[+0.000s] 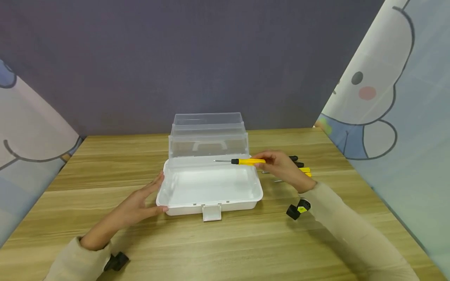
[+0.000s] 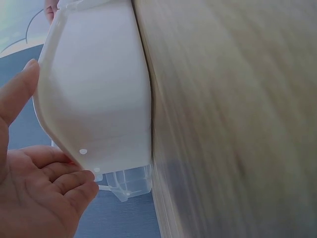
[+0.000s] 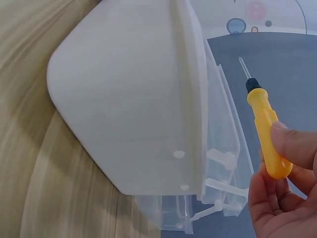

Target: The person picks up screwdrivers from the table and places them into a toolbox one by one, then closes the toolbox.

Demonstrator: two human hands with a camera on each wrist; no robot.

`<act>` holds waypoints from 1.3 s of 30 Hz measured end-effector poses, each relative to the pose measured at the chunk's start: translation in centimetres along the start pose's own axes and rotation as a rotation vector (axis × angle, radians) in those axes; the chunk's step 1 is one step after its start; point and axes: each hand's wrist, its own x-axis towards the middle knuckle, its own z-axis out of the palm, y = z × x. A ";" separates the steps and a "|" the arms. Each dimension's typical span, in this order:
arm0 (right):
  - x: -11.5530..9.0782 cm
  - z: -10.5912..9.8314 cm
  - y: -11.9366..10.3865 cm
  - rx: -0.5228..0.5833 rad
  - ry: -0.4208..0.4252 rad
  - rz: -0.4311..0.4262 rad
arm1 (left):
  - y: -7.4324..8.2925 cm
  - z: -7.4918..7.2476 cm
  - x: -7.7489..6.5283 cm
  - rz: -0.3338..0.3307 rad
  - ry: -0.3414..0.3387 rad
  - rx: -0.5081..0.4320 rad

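Note:
A white plastic toolbox (image 1: 211, 187) sits on the table with its clear tiered lid (image 1: 207, 136) raised at the back. My right hand (image 1: 277, 168) pinches the handle of a yellow screwdriver (image 3: 267, 134) with a black collar. The screwdriver is above the box's right back part, its metal shaft pointing left. My left hand (image 1: 140, 207) is at the box's left side, thumb near the front corner and fingers along the rim, loosely spread. In the left wrist view, the left fingertips (image 2: 81, 178) touch the box's edge.
Right of the box, several more screwdrivers (image 1: 306, 170) with yellow and black handles lie on the wooden table (image 1: 218, 249), partly hidden by my right hand. A white latch (image 1: 211, 213) hangs open at the box's front. A dark backdrop (image 1: 204, 58) stands behind the table.

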 end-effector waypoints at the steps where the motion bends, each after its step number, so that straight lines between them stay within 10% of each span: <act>1: 0.1 0.0 -0.1 0.005 -0.002 -0.001 | 0.0 0.0 0.0 -0.001 0.001 0.000; 39: 3.4 1.5 -1.7 0.059 -0.091 -0.031 | 0.0 0.1 0.0 -0.002 0.012 -0.003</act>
